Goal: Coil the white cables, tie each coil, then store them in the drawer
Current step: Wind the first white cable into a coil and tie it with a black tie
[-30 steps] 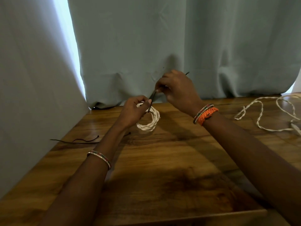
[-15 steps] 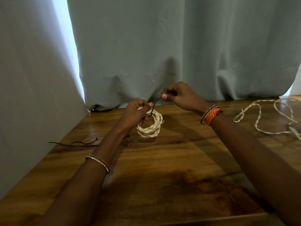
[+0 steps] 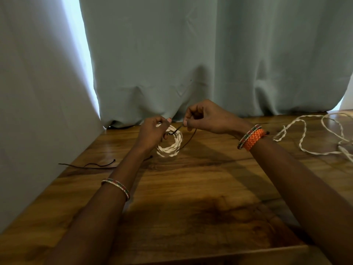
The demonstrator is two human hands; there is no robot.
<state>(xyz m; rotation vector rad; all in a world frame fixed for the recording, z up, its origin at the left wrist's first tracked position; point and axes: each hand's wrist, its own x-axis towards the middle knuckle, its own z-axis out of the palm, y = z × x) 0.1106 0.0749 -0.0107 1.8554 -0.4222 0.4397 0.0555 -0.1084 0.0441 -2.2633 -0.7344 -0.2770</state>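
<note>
A small coil of twisted white cable (image 3: 172, 147) is held upright just above the wooden table (image 3: 191, 188), gripped at its upper left by my left hand (image 3: 152, 131). My right hand (image 3: 206, 117) pinches a thin black tie (image 3: 176, 130) that runs through the coil, its loose tail curving down the coil's right side. A second white cable (image 3: 305, 134) lies uncoiled in loose loops at the table's right end. No drawer is in view.
Two spare black ties (image 3: 93, 165) lie on the table at the left, near the curtain. Pale blue-grey curtains (image 3: 191, 64) hang along the back and left edges of the table. The table's front edge runs along the bottom of the frame.
My right hand came down and left toward the coil, drawing the black tie through it. The left hand stayed gripped on the coil, which sits slightly lower in view.
</note>
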